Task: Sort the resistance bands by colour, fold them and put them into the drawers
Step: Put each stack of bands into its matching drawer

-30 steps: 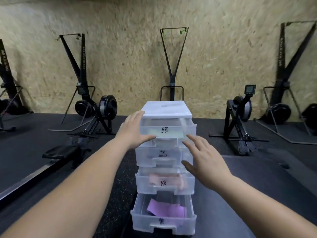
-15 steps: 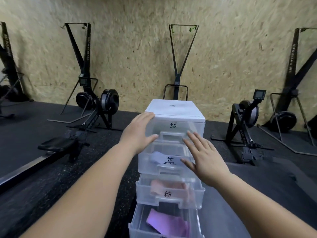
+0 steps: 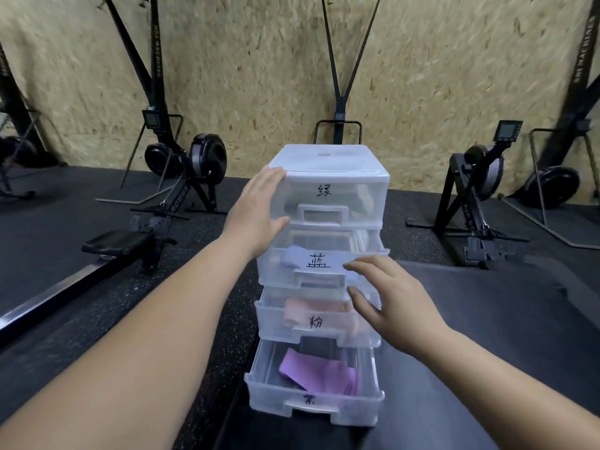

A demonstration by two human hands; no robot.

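A chipboard wall (image 3: 259,76) is spanning the back from 10 to 2 o'clock. A tall black ski trainer (image 3: 340,103) is standing before it at 12 o'clock. Dark rubber flooring (image 3: 58,209) is stretching below, with one rowing machine (image 3: 207,157) sitting at 10 o'clock and another rower (image 3: 477,177) sitting at 2 o'clock.

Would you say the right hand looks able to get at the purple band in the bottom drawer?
Probably yes: the bottom drawer is pulled out past the drawer above, the purple band lies uncovered in it, and the right hand is open and empty.
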